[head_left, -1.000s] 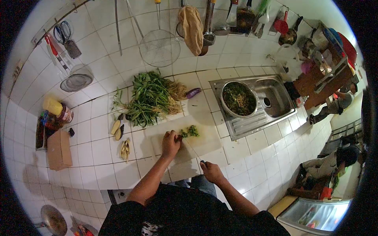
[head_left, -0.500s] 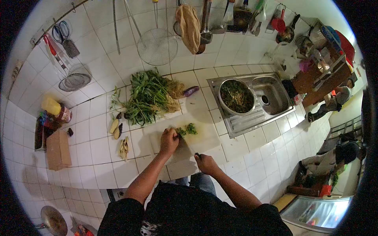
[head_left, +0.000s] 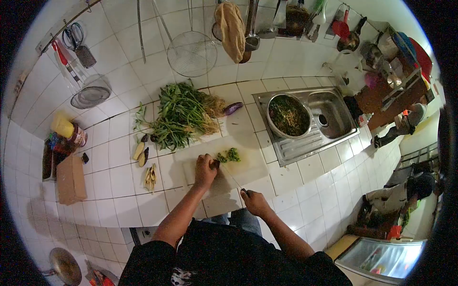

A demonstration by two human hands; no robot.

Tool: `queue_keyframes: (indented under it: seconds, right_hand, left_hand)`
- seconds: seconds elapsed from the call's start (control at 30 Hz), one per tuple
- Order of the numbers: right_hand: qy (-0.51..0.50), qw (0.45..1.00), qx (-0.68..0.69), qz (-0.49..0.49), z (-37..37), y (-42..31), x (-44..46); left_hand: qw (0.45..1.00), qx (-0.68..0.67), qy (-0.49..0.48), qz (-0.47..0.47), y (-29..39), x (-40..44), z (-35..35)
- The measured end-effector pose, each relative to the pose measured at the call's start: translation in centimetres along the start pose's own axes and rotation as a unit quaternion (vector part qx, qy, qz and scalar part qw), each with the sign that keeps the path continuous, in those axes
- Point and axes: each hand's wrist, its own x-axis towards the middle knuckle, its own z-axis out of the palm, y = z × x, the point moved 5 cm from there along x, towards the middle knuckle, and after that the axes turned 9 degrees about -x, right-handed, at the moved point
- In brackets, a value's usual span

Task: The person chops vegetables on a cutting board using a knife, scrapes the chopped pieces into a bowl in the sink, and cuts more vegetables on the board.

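Note:
My left hand [head_left: 206,170] is closed over the white cutting board [head_left: 255,167]; a small dark bit shows at its fingertips, too unclear to name. Just right of those fingers lies a small heap of chopped greens [head_left: 233,154]. My right hand [head_left: 255,202] grips the dark handle of a knife [head_left: 234,178], whose blade points up and left toward the left hand. Behind the board rests a big bunch of leafy greens [head_left: 179,117] with pale roots, beside a purple eggplant [head_left: 233,108].
A bowl of chopped greens [head_left: 289,116] stands on the drainboard of the steel sink [head_left: 329,97]. To the left lie eggplants [head_left: 141,150], pale strips [head_left: 150,178] and a cardboard box [head_left: 71,178]. Utensils hang on the wall. Other people [head_left: 398,200] are at far right.
My left fingers have shifted slightly away from the chopped greens, with a dark bit now showing at their tips. The knife hand has moved slightly right and down.

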Motion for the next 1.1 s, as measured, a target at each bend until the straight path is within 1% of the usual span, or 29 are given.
queue_keyframes:
  seconds: [0.07,0.13,0.23,0.37,0.43,0.57,0.63,0.67,0.73,0.77,0.83,0.93,1.0,1.03,1.1]
  right_hand:
    - [-0.008,1.0,-0.008,0.002,0.0,0.2,-0.1]
    - [-0.021,1.0,0.004,0.017,-0.3,0.1,-0.3]
    - [-0.043,0.998,0.017,0.038,-0.8,-0.3,-0.4]
    - [-0.04,0.999,0.027,0.019,-0.8,0.1,-0.1]
    - [-0.025,0.999,0.0,-0.033,-1.4,-0.5,-0.3]
    - [-0.032,0.999,0.038,-0.001,0.4,1.4,1.0]
    - [-0.057,0.998,-0.002,-0.012,0.6,0.9,2.1]
    - [-0.056,0.998,-0.002,-0.011,0.5,0.7,2.5]
    - [-0.034,0.999,-0.021,-0.024,-0.1,-0.1,3.4]
    - [-0.03,0.999,-0.024,-0.01,-0.1,0.0,3.5]
    - [-0.019,0.999,-0.039,-0.003,-0.1,-0.2,2.9]
    - [-0.027,0.997,-0.076,0.007,-1.0,-0.9,2.0]
    - [-0.017,1.0,0.014,0.02,-0.6,-0.1,1.5]
    - [0.0,0.999,0.028,0.016,-0.7,-0.1,1.1]
    - [0.001,0.999,0.026,0.021,-0.4,0.1,0.7]
  left_hand:
    - [1.0,-0.01,0.005,0.003,0.1,0.0,-0.1]
    - [0.999,0.03,-0.01,-0.008,-0.4,0.0,0.0]
    - [0.999,0.026,-0.024,-0.007,-0.6,0.1,0.1]
    - [1.0,0.026,-0.006,-0.012,0.0,-0.3,0.0]
    - [1.0,0.02,0.009,-0.018,0.0,-0.5,0.0]
    - [1.0,0.015,0.005,-0.02,0.2,-0.6,-0.2]
    - [1.0,0.011,0.001,-0.019,0.7,-0.4,-0.2]
    - [1.0,0.011,0.0,-0.019,0.6,-0.4,-0.2]
    - [0.999,0.026,-0.009,0.032,-0.1,0.0,0.0]
    - [0.999,0.027,-0.008,0.036,-0.5,-0.1,-0.1]
    - [0.998,0.034,-0.049,0.028,-0.7,0.1,0.0]
    - [0.999,0.015,-0.039,0.027,-0.3,0.4,-0.4]
    - [0.999,0.006,-0.047,0.008,0.3,0.6,-1.0]
    - [0.998,-0.005,-0.058,-0.008,0.6,0.8,-1.2]
    - [0.998,0.005,-0.066,-0.007,0.4,1.0,-1.1]
